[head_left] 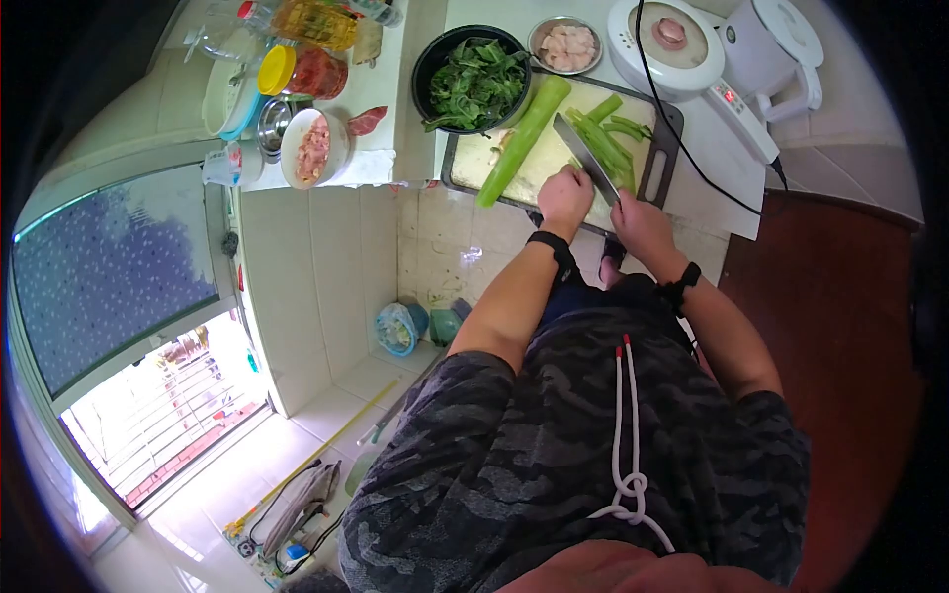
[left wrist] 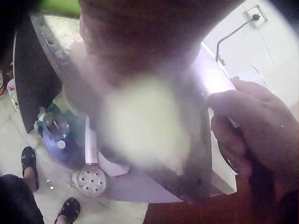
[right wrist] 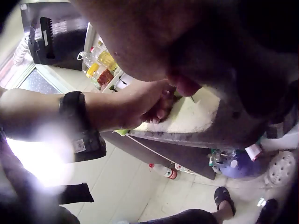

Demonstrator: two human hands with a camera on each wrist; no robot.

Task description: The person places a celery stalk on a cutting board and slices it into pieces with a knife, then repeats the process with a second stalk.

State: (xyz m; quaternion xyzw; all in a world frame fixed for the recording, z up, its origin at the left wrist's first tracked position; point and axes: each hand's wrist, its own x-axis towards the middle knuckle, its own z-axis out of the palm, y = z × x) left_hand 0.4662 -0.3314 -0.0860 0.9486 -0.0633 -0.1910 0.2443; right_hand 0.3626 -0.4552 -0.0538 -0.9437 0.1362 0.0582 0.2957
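The cutting board point(head_left: 539, 178) bears a thick pale-green celtuce stem point(head_left: 526, 138) on its left and several cut celtuce pieces point(head_left: 615, 148) on its right. Between them slants a kitchen knife point(head_left: 585, 158), its handle gripped by my right hand point(head_left: 643, 225). Beside the blade, my left hand point(head_left: 566, 195) bends its fingers down over the board, where a bit of green shows by them in the right wrist view; most of what they hold is hidden. The left wrist view shows my right hand point(left wrist: 252, 121) curled, with a pale blur across the middle.
Behind the board stand a black bowl of leafy greens point(head_left: 474, 47), a metal bowl of pale meat point(head_left: 565, 45), a white electric cooker point(head_left: 618, 44) and a kettle point(head_left: 781, 44). Its black cord point(head_left: 682, 148) hangs along the right. Left are a meat bowl point(head_left: 297, 168) and jars.
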